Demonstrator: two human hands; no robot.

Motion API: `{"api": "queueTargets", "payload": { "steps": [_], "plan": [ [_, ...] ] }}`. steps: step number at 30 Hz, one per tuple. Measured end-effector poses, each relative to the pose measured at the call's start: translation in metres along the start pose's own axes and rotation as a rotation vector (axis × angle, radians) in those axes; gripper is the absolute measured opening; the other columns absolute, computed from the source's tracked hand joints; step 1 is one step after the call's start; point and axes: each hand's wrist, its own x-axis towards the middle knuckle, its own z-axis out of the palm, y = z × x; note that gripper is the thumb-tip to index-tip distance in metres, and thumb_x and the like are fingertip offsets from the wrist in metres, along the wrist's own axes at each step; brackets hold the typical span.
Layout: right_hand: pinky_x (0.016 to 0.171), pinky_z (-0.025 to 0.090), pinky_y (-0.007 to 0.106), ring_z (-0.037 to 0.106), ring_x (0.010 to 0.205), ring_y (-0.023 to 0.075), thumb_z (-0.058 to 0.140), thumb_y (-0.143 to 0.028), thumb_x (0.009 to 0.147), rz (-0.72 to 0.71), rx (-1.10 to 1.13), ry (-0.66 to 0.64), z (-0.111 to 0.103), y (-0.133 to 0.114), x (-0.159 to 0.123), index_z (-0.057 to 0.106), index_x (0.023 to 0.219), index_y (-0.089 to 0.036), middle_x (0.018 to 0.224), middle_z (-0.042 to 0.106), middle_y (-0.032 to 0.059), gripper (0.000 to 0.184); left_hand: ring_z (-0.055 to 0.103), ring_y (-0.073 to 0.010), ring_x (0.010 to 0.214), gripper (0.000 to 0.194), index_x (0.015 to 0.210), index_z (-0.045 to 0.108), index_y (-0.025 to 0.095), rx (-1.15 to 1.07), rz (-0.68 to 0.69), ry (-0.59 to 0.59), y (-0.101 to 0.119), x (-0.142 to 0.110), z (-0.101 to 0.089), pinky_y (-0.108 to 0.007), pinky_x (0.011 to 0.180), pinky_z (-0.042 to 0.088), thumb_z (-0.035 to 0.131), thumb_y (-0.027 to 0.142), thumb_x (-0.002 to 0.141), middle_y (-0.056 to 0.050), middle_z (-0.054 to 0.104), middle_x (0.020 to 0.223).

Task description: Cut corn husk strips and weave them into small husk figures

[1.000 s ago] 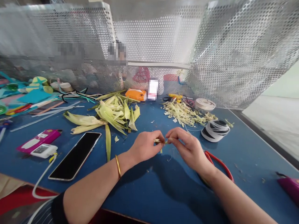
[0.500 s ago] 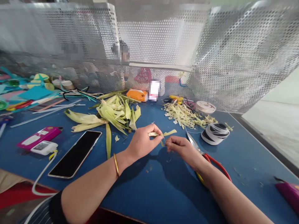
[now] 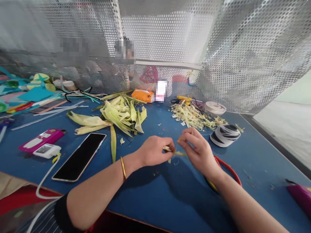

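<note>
My left hand (image 3: 156, 150) pinches a small folded piece of corn husk (image 3: 167, 148) above the table, its pale end poking out between thumb and fingers. A narrow tail of husk (image 3: 180, 153) points right, toward my right hand (image 3: 195, 150). The fingertips of that hand are pinched together close beside the left ones, on a fine thread that barely shows. Under the right wrist lie scissors with red handles (image 3: 228, 168), their blades hidden by the hand. A spool of white thread (image 3: 224, 135) stands just beyond, to the right.
Corn husks (image 3: 116, 113) are piled at back left, shredded husk strips (image 3: 188, 115) at back right. A black-screened phone (image 3: 80, 157) and a purple device (image 3: 41, 140) with a white cable lie left. An orange packet (image 3: 143, 95) rests before the perforated metal screen (image 3: 167, 38).
Both hands have shifted slightly right. My right hand has risen and turned, now covering the scissor blades. The husk's tail has swung from pointing up-right to lying nearly level.
</note>
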Motion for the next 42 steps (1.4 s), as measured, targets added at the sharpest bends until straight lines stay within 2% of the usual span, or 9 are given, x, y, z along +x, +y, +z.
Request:
{"api": "queueTargets", "payload": {
  "steps": [3, 5, 10, 15, 21, 28, 32, 36, 42],
  "plan": [
    [0.069, 0.043, 0.03, 0.052, 0.076, 0.0166, 0.054, -0.023, 0.089, 0.19, 0.175, -0.055, -0.005, 0.013, 0.004, 0.054, 0.068, -0.02, 0.079, 0.054, 0.0029, 0.022, 0.068, -0.0133, 0.074, 0.006, 0.077, 0.067, 0.02, -0.158, 0.073, -0.145, 0.007, -0.002, -0.004, -0.021, 0.069, 0.047, 0.066, 0.014, 0.075, 0.002, 0.074, 0.079],
    [0.066, 0.041, 0.029, 0.05, 0.071, 0.0153, 0.058, -0.03, 0.086, 0.351, 0.291, -0.165, -0.005, 0.022, 0.005, 0.055, 0.065, -0.02, 0.073, 0.054, 0.0012, 0.023, 0.067, -0.0127, 0.073, 0.001, 0.076, 0.067, 0.019, -0.247, 0.084, -0.149, 0.009, -0.003, -0.006, -0.021, 0.068, 0.047, 0.068, 0.018, 0.076, 0.0, 0.073, 0.079],
    [0.054, 0.034, 0.025, 0.044, 0.057, 0.0121, 0.06, -0.035, 0.078, 0.662, 0.48, -0.341, 0.004, 0.03, 0.002, 0.057, 0.065, -0.018, 0.059, 0.051, -0.0027, 0.021, 0.064, -0.0117, 0.066, 0.004, 0.076, 0.066, 0.018, -0.225, 0.021, 0.122, 0.004, 0.0, -0.005, -0.021, 0.062, 0.047, 0.066, 0.021, 0.078, 0.0, 0.07, 0.074],
    [0.059, 0.037, 0.026, 0.048, 0.063, 0.0134, 0.052, -0.027, 0.086, 0.405, 0.224, -0.257, 0.014, 0.007, -0.003, 0.052, 0.064, -0.02, 0.067, 0.052, -0.0004, 0.024, 0.067, -0.0128, 0.075, 0.001, 0.077, 0.065, 0.018, -0.131, -0.034, 0.353, -0.007, 0.004, 0.002, -0.022, 0.072, 0.05, 0.064, 0.017, 0.078, 0.0, 0.072, 0.08],
    [0.077, 0.045, 0.032, 0.059, 0.089, 0.0187, 0.043, -0.017, 0.095, 0.039, 0.043, -0.038, 0.019, -0.01, -0.01, 0.057, 0.083, -0.022, 0.102, 0.062, 0.0091, 0.019, 0.065, -0.013, 0.072, 0.003, 0.078, 0.066, 0.019, -0.106, -0.102, 0.369, -0.01, 0.005, 0.005, -0.022, 0.067, 0.047, 0.065, 0.018, 0.076, 0.001, 0.072, 0.078],
    [0.073, 0.046, 0.028, 0.057, 0.079, 0.0154, 0.041, -0.021, 0.099, 0.174, 0.311, -0.088, 0.027, 0.001, -0.011, 0.05, 0.082, -0.022, 0.083, 0.059, 0.003, 0.019, 0.064, -0.0134, 0.069, 0.004, 0.076, 0.067, 0.018, -0.168, -0.181, 0.301, -0.009, 0.006, 0.008, -0.023, 0.063, 0.045, 0.065, 0.017, 0.073, 0.0, 0.071, 0.075],
    [0.074, 0.044, 0.028, 0.054, 0.079, 0.0152, 0.038, -0.019, 0.099, 0.12, 0.324, -0.1, 0.028, 0.0, -0.012, 0.047, 0.083, -0.022, 0.084, 0.056, 0.0031, 0.019, 0.063, -0.0137, 0.066, 0.002, 0.073, 0.066, 0.018, -0.226, -0.216, 0.252, -0.009, 0.007, 0.007, -0.023, 0.061, 0.044, 0.066, 0.018, 0.071, 0.001, 0.069, 0.069],
    [0.074, 0.044, 0.028, 0.052, 0.078, 0.015, 0.037, -0.019, 0.099, 0.082, 0.365, -0.11, 0.027, -0.001, -0.011, 0.047, 0.084, -0.023, 0.083, 0.055, 0.0028, 0.018, 0.063, -0.0136, 0.066, 0.003, 0.073, 0.066, 0.018, -0.231, -0.193, 0.228, -0.008, 0.008, 0.006, -0.023, 0.062, 0.045, 0.067, 0.019, 0.071, 0.001, 0.07, 0.07],
    [0.073, 0.046, 0.029, 0.055, 0.076, 0.015, 0.043, -0.024, 0.097, 0.232, 0.474, -0.017, 0.025, 0.001, -0.006, 0.05, 0.077, -0.022, 0.08, 0.057, 0.0016, 0.021, 0.067, -0.0135, 0.072, 0.004, 0.079, 0.065, 0.019, 0.045, -0.032, 0.212, -0.01, 0.005, 0.008, -0.022, 0.066, 0.044, 0.062, 0.016, 0.08, 0.001, 0.072, 0.077]
  ]
}}
